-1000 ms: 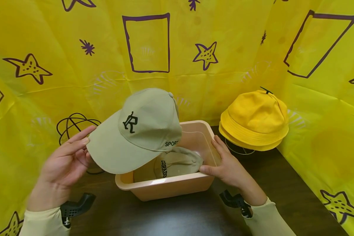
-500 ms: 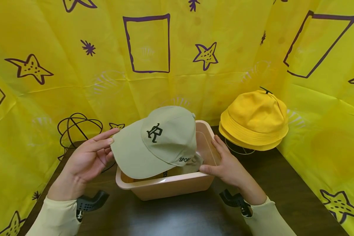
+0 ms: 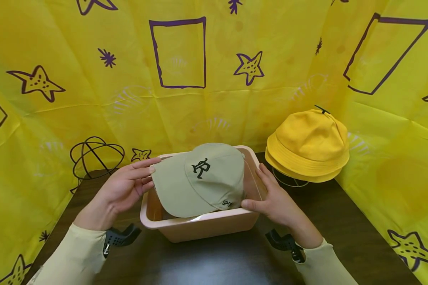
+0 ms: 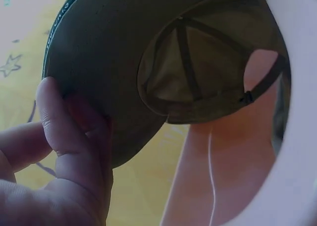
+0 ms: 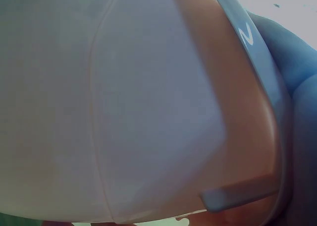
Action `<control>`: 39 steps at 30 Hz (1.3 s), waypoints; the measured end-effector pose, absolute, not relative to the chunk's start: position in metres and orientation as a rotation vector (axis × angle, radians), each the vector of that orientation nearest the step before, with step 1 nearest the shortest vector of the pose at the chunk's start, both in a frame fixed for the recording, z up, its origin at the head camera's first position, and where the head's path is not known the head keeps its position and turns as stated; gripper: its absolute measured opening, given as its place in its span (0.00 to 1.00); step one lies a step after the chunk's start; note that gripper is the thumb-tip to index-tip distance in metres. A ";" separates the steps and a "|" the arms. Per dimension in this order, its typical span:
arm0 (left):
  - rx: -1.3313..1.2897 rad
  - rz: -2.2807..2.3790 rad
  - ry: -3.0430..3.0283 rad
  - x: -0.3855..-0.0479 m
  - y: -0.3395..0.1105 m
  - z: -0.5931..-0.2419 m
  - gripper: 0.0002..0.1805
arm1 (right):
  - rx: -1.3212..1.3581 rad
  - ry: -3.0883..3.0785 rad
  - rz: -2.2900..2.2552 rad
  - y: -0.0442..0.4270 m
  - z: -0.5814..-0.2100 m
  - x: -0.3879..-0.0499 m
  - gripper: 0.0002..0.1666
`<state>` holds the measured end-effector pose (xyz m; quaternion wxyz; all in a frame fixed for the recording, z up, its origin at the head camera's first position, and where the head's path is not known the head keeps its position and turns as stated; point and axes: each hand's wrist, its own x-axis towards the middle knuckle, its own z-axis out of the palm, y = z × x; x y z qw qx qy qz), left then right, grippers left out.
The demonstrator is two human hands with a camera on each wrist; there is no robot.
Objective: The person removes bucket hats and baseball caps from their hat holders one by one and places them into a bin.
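Observation:
A pale green cap [image 3: 214,174] with a dark emblem sits within the mouth of a pink basin [image 3: 207,227], its brim to the left. My left hand [image 3: 125,190] pinches the brim's edge between thumb and fingers; the left wrist view shows the cap's underside [image 4: 193,72] and the fingers [image 4: 74,141] on the brim. My right hand [image 3: 278,202] grips the basin's right end, thumb on the front rim. In the right wrist view the basin wall [image 5: 148,97] fills the picture. The other cap inside the basin is hidden in the head view.
Yellow bucket hats [image 3: 306,146] are stacked on a wire stand at the right. An empty black wire stand [image 3: 96,156] is at the back left. The dark table [image 3: 207,261] extends in front of the basin, and a yellow patterned cloth [image 3: 221,107] hangs behind.
My left hand has moved right and the cap has gone right and down into the basin's mouth, covering the cap inside. My right hand has stayed on the basin.

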<state>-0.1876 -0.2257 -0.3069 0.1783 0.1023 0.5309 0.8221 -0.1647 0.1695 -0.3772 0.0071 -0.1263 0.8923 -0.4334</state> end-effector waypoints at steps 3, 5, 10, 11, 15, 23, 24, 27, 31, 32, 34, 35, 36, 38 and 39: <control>0.216 2.286 1.575 -0.191 -0.221 -0.306 0.14 | -0.401 2.792 -1.347 0.169 -0.377 -0.164 0.67; 0.165 2.252 1.625 -0.194 -0.219 -0.306 0.16 | -0.402 2.792 -1.342 0.169 -0.376 -0.164 0.68; 0.092 2.157 1.739 -0.201 -0.214 -0.303 0.27 | -0.390 2.798 -1.320 0.169 -0.376 -0.164 0.68; 0.090 2.138 1.757 -0.202 -0.214 -0.303 0.29 | -0.388 2.800 -1.318 0.169 -0.375 -0.164 0.68; 0.087 2.068 1.813 -0.206 -0.212 -0.302 0.30 | -0.389 2.798 -1.329 0.170 -0.375 -0.164 0.67; 0.104 1.900 1.942 -0.211 -0.212 -0.302 0.30 | -0.384 2.786 -1.345 0.170 -0.375 -0.164 0.65; 0.101 1.869 1.969 -0.210 -0.213 -0.302 0.29 | -0.385 2.786 -1.344 0.170 -0.375 -0.164 0.65; 0.098 1.788 2.030 -0.210 -0.213 -0.302 0.28 | -0.388 2.789 -1.342 0.170 -0.376 -0.164 0.66; 0.115 1.696 2.083 -0.209 -0.210 -0.299 0.29 | -0.388 2.796 -1.340 0.169 -0.376 -0.165 0.66; 0.120 1.670 2.095 -0.209 -0.209 -0.298 0.29 | -0.387 2.796 -1.343 0.169 -0.377 -0.165 0.66; 0.144 1.609 2.109 -0.208 -0.206 -0.295 0.32 | -0.381 2.795 -1.348 0.169 -0.377 -0.165 0.66; 0.154 1.578 2.115 -0.207 -0.205 -0.294 0.33 | -0.378 2.794 -1.350 0.169 -0.377 -0.165 0.66; 0.163 1.545 2.122 -0.207 -0.203 -0.292 0.34 | -0.374 2.792 -1.352 0.169 -0.377 -0.165 0.66; 0.191 1.469 2.143 -0.207 -0.200 -0.289 0.36 | -0.368 2.789 -1.354 0.169 -0.377 -0.165 0.66; 0.204 1.431 2.158 -0.206 -0.198 -0.288 0.36 | -0.367 2.789 -1.353 0.169 -0.377 -0.165 0.67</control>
